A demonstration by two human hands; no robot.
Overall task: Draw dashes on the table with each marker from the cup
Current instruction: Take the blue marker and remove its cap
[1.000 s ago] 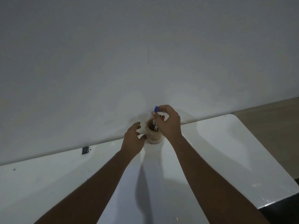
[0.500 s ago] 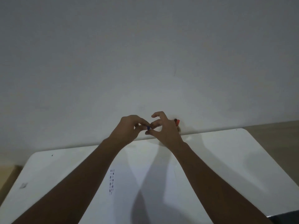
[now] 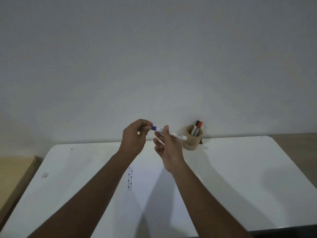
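A white marker (image 3: 177, 135) with a blue cap (image 3: 153, 127) is held level above the white table (image 3: 240, 165). My right hand (image 3: 167, 146) grips its barrel between thumb and fingers. My left hand (image 3: 135, 137) pinches the blue cap at the marker's left end. Behind the right hand, by the wall, stands a tan wooden cup (image 3: 193, 140) with a black-capped marker (image 3: 196, 126) and a red-capped marker (image 3: 200, 127) in it. Two short columns of dark dashes (image 3: 130, 177) run down the table between my forearms.
A grey wall rises right behind the table. A wooden board or low surface (image 3: 13, 176) lies off the table's left edge. A small grey mark (image 3: 45, 175) sits on the table's left part. The dark front edge shows at the lower right.
My right hand has drawn the blue-capped marker out of the cup and toward me. My left hand left the cup and took hold of the cap. The view shifted, so the cup now sits to the right.
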